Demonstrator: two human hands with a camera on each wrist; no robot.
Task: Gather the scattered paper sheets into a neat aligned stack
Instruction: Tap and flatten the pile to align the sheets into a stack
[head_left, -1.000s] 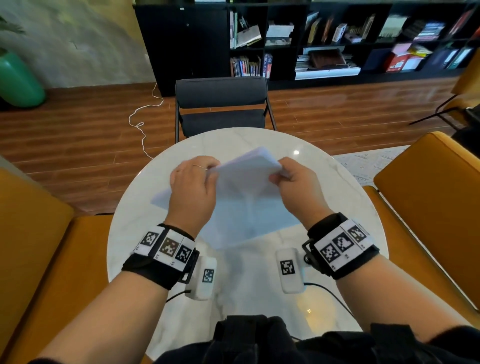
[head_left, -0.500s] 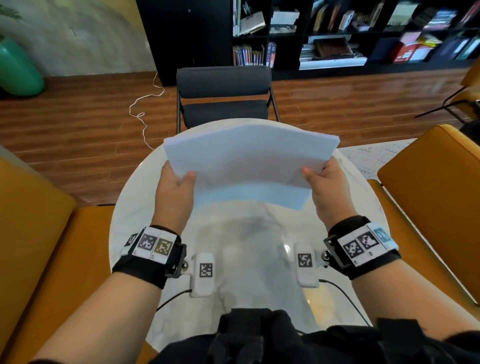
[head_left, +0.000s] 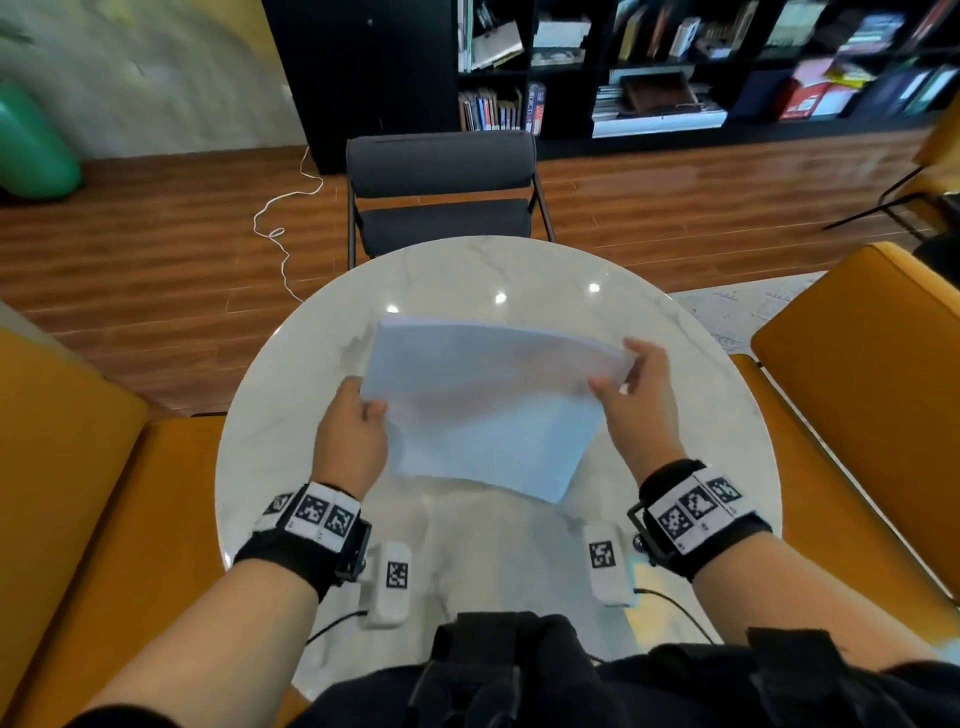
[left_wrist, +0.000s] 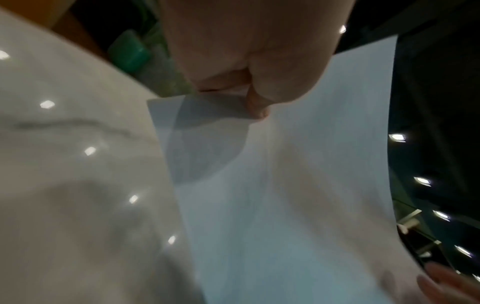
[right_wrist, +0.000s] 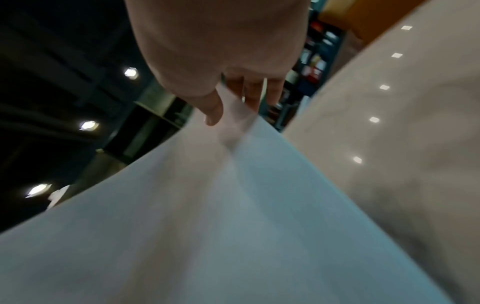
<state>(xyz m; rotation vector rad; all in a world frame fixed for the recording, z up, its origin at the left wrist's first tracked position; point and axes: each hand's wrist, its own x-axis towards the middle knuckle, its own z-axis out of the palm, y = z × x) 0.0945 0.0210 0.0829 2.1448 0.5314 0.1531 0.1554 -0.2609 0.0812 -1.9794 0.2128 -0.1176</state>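
A stack of white paper sheets (head_left: 485, 410) hangs low over the round marble table (head_left: 291, 395), its far edge higher than its near edge. My left hand (head_left: 358, 415) pinches the stack's left edge, thumb on top; the left wrist view shows the sheets (left_wrist: 298, 185) bent under that hand (left_wrist: 249, 88). My right hand (head_left: 631, 384) pinches the right edge near its far corner, and in the right wrist view its thumb and fingers (right_wrist: 233, 102) close on the paper (right_wrist: 221, 216). The sheets' edges look roughly aligned.
A dark chair (head_left: 441, 192) stands at the table's far side. Orange seats flank the table at left (head_left: 78, 467) and right (head_left: 857, 364). A black bookshelf (head_left: 649, 62) lines the back wall, and a white cord (head_left: 283, 218) lies on the wooden floor.
The hands moved apart from the sheets' middle to their side edges, lifted the stack upright, and have now brought it down lower and flatter over the table.
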